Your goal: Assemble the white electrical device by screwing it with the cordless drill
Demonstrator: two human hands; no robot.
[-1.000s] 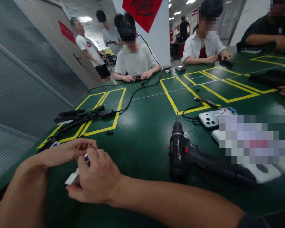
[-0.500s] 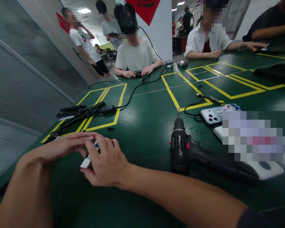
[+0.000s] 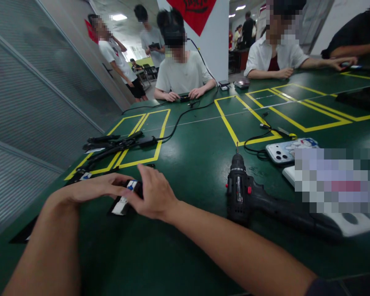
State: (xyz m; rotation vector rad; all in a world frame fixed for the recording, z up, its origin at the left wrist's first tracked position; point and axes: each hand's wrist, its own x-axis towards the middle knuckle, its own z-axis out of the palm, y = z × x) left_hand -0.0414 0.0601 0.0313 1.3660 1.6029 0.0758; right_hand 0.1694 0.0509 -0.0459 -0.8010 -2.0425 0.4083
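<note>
Low over the green table, both my hands meet around a small black piece with a white label and a blue mark (image 3: pixel 122 204). My left hand (image 3: pixel 106 185) grips its far side, with the fingertips partly hidden. From the right, my right hand (image 3: pixel 156 191) holds it too, the thumb lying across the label and the fingers bent behind. Just beyond my hands lie black bar-like parts with a cable (image 3: pixel 123 144). A black cordless drill (image 3: pixel 239 191) rests on its side to the right of my right hand, its bit pointing away from me.
Yellow tape rectangles (image 3: pixel 162 133) mark the green table (image 3: pixel 191 164). A phone in a picture case (image 3: pixel 279 153) and a thin cable (image 3: pixel 253 139) lie beyond the drill. Across the table sits a person in a light shirt (image 3: pixel 185 74), handling a dark object; other people are around.
My right hand has opened somewhat and shifted right, its fingers lifting, so more of the labelled piece shows. The whole view has slid slightly.
</note>
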